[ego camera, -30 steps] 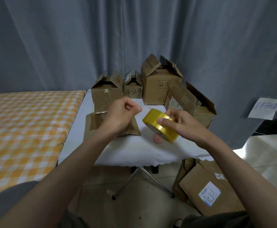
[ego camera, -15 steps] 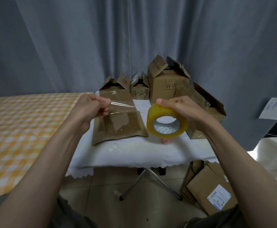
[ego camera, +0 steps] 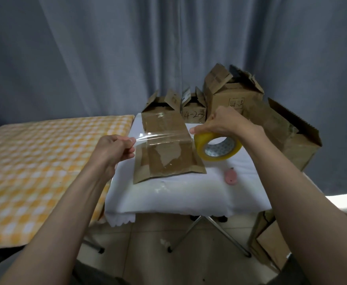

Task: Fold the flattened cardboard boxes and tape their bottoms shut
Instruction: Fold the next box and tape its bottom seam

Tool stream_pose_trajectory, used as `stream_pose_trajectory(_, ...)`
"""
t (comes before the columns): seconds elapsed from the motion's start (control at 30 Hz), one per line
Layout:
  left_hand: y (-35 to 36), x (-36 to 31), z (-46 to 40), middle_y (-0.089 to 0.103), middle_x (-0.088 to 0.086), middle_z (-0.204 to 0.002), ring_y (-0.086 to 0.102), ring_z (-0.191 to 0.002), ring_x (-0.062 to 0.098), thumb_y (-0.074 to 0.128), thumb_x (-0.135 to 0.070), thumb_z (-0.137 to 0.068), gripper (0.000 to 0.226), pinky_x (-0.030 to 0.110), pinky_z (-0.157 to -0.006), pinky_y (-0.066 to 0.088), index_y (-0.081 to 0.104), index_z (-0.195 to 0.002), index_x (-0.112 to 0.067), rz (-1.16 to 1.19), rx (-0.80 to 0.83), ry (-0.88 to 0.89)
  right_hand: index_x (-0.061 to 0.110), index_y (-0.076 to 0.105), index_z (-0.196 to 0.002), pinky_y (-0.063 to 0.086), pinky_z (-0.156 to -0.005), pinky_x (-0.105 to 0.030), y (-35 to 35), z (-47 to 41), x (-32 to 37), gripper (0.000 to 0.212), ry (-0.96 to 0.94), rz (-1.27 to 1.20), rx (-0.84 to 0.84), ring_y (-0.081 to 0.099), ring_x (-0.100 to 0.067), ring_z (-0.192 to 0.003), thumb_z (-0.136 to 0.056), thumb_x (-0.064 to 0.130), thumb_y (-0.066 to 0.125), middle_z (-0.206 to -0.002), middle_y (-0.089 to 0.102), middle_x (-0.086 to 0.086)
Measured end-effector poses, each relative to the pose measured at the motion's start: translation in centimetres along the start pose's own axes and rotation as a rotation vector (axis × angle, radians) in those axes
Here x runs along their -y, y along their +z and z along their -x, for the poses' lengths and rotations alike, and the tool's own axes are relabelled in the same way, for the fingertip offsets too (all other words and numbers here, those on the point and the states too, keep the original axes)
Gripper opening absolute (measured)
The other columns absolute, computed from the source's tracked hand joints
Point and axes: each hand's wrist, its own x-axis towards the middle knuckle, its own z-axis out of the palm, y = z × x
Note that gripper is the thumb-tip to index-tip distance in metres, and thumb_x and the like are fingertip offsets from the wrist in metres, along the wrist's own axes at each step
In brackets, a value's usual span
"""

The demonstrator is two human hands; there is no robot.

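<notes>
My right hand [ego camera: 224, 122] grips a yellow roll of clear tape [ego camera: 220, 148] above the white-clothed table [ego camera: 168, 194]. My left hand [ego camera: 115, 148] pinches the free end of the tape strip [ego camera: 162, 136], which is stretched between both hands. Under the strip stands a brown cardboard box [ego camera: 164, 145] with its taped bottom up and a flap spread toward me on the cloth. The strip hangs just above the box; whether it touches the box I cannot tell.
Several folded boxes [ego camera: 230, 97] stand at the back of the table, a larger open one [ego camera: 288, 134] at the right. A small pink cutter [ego camera: 230, 175] lies on the cloth. An orange checked table [ego camera: 34, 161] adjoins on the left. Flattened boxes [ego camera: 271, 243] lean on the floor at right.
The hands have drawn farther apart and the tape strip is longer. The view has shifted, so the box and table sit more to the centre.
</notes>
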Motion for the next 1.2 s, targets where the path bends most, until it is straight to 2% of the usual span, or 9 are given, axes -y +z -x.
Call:
stream_pose_trajectory(0.37, 0.7, 0.5, -0.5, 0.057, 0.003, -0.057, 0.052, -0.065, 0.018, 0.062, -0.006, -0.095, 0.018, 0.025, -0.067, 0.059, 0.061, -0.078, -0.004, 0.042, 0.124, -0.129, 0.016, 0.054, -0.062, 0.035, -0.057, -0.028, 0.3, -2.0, -1.6, 0.06, 0.139, 0.081, 0.21, 0.049, -0.016, -0.065, -0.063, 0.072, 0.077, -0.066, 0.051, 0.002)
stream_pose_trajectory(0.57, 1.7, 1.8, -0.8, 0.058, 0.01, -0.07, 0.06, -0.058, 0.019, 0.067, -0.017, -0.094, 0.017, 0.031, -0.065, 0.058, 0.056, -0.085, -0.006, -0.16, 0.147, -0.15, 0.014, 0.067, -0.086, 0.043, -0.081, -0.033, 1.4, -1.8, -2.6, 0.064, 0.174, 0.041, 0.324, 0.06, -0.024, -0.097, -0.066, 0.074, 0.071, -0.1, 0.065, -0.004)
stream_pose_trajectory(0.63, 1.6, 1.8, -0.9, 0.062, 0.01, -0.079, 0.065, -0.065, 0.023, 0.071, -0.029, -0.09, 0.028, 0.036, -0.065, 0.057, 0.053, -0.094, -0.007, -0.4, 0.101, -0.069, 0.015, 0.066, -0.084, 0.046, -0.086, -0.034, 1.7, -1.7, -2.6, 0.061, 0.159, 0.024, 0.325, 0.062, -0.026, -0.105, -0.067, 0.074, 0.07, -0.107, 0.066, -0.006)
stream_pose_trajectory(0.7, 1.3, 1.6, -1.1, 0.06, 0.007, -0.1, 0.064, -0.089, 0.03, 0.077, -0.038, -0.083, 0.05, 0.039, -0.07, 0.049, 0.046, -0.113, -0.011, -0.798, -0.013, 0.041, 0.017, 0.064, -0.077, 0.048, -0.09, -0.035, 1.7, -1.7, -2.7, 0.056, 0.139, 0.02, 0.301, 0.062, -0.027, -0.106, -0.069, 0.072, 0.069, -0.108, 0.067, -0.007)
stream_pose_trajectory(0.8, 2.6, 0.8, -0.6, 0.05, 0.013, -0.131, 0.05, -0.118, 0.035, 0.066, -0.025, -0.092, 0.05, 0.041, -0.093, 0.04, 0.045, -0.136, -0.011, -0.971, -0.163, 0.505, 0.021, 0.06, -0.068, 0.048, -0.082, -0.033, 1.6, -1.6, -3.0, 0.054, 0.121, 0.003, 0.272, 0.062, -0.025, -0.097, -0.068, 0.074, 0.07, -0.093, 0.066, -0.003)
stream_pose_trajectory(0.9, 7.5, -0.3, 1.4, 0.042, 0.006, -0.152, 0.035, -0.142, 0.024, 0.042, -0.026, -0.105, 0.044, 0.032, -0.116, 0.023, 0.045, -0.146, -0.013, -0.888, 0.132, 0.857, 0.022, 0.062, -0.071, 0.05, -0.087, -0.035, 1.8, -1.5, -3.5, 0.059, 0.118, -0.037, 0.299, 0.061, -0.022, -0.099, -0.064, 0.079, 0.068, -0.095, 0.065, 0.0)
stream_pose_trajectory(0.97, 10.2, 0.3, 1.9, 0.023, 0.003, -0.163, 0.017, -0.151, 0.018, 0.027, -0.036, -0.108, 0.053, 0.031, -0.12, 0.01, 0.027, -0.156, -0.014, -0.998, 0.313, 0.826, 0.018, 0.072, -0.09, 0.049, -0.097, -0.04, 2.0, -1.6, -4.0, 0.068, 0.126, -0.069, 0.334, 0.062, -0.021, -0.104, -0.066, 0.081, 0.065, -0.108, 0.067, -0.001)
stream_pose_trajectory(1.03, 11.0, 1.4, 1.4, 0.016, 0.004, -0.165, 0.012, -0.152, 0.017, 0.019, -0.04, -0.108, 0.057, 0.032, -0.121, 0.006, 0.017, -0.158, -0.014, -1.137, 0.346, 0.781, 0.019, 0.072, -0.103, 0.048, -0.098, -0.039, 2.2, -1.3, -4.6, 0.064, 0.129, -0.157, 0.319, 0.061, -0.02, -0.105, -0.071, 0.075, 0.065, -0.111, 0.066, -0.001)
stream_pose_trajectory(1.2, 10.5, 2.8, 0.9, 0.016, -0.001, -0.165, 0.013, -0.151, 0.014, 0.023, -0.041, -0.107, 0.057, 0.027, -0.12, 0.004, 0.017, -0.158, -0.018, -1.137, 0.316, 0.781, 0.014, 0.079, -0.099, 0.05, -0.073, -0.022, 2.2, -1.3, -6.4, 0.044, 0.047, -0.382, 0.227, 0.068, -0.015, -0.09, -0.082, 0.053, 0.072, -0.094, 0.074, -0.004)
